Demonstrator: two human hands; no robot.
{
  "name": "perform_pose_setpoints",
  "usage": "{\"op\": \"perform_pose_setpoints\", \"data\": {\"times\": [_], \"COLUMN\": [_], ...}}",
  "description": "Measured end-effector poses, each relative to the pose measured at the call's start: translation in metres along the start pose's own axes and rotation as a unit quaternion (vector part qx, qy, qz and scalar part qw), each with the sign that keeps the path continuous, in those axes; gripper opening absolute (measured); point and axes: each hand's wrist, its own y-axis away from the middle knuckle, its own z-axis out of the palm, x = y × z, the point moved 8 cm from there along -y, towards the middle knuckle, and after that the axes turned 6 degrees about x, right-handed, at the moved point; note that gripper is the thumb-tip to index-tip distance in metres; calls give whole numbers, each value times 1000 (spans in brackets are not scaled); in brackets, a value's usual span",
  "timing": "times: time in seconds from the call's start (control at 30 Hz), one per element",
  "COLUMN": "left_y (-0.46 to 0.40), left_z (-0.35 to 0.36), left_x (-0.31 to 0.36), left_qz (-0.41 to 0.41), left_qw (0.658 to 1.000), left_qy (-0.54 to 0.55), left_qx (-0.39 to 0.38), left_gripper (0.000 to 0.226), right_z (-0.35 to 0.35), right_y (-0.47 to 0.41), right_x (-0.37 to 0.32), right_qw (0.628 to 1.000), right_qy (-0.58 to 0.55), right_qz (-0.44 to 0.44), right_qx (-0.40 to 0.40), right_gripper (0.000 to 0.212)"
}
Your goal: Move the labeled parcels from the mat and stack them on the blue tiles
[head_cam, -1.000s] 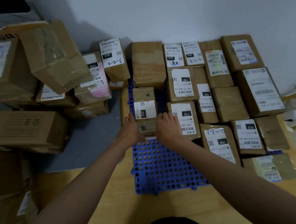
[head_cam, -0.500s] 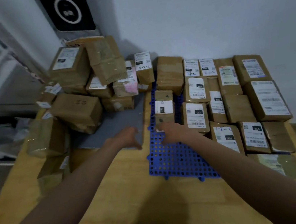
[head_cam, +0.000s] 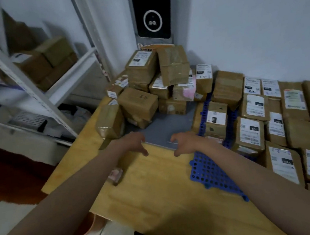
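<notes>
Head view: left hand (head_cam: pixel 134 142) and right hand (head_cam: pixel 185 143) hovering empty, fingers loosely curled, over mat (head_cam: pixel 163 128) edge; parcels (head_cam: pixel 154 89) heaped beyond, seemingly on mat; tiles (head_cam: pixel 212 171) alongside.

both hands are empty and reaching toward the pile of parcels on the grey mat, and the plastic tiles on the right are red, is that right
Not quite: the plastic tiles are blue, not red, as the head view shows. The rest holds: the left hand and the right hand hold nothing and reach toward the pile of parcels on the grey mat.
</notes>
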Motion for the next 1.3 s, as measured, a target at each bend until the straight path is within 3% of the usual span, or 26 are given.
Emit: {"op": "perform_pose_setpoints", "data": {"times": [0.2, 0.33, 0.63, 0.8, 0.97, 1.3], "left_y": [5, 3, -11, -21, -33, -70], "left_z": [-16, -19, -10, -17, -25, -38], "left_x": [-33, -77, -178, -211, -231, -236], "left_qz": [20, 22, -21, -35, -51, -25], "left_qw": [1000, 999, 994, 993, 993, 996], "left_qy": [-1, 18, 35, 56, 54, 82], "left_qx": [5, -41, -105, -99, -88, -11], "left_gripper": [44, 28, 44, 35, 50, 102], "right_z": [4, 10, 33, 36, 27, 13], "right_y": [-23, -42, -92, -117, -139, -178], "right_x": [-34, -67, -138, -164, -178, -190], "right_qw": [999, 997, 991, 989, 983, 976], "right_qy": [-44, -75, -122, -126, -147, -172], "right_qz": [25, 31, 50, 75, 97, 107], "right_qx": [12, 14, 24, 37, 56, 80], "right_gripper": [68, 64, 62, 62, 72, 54]}}
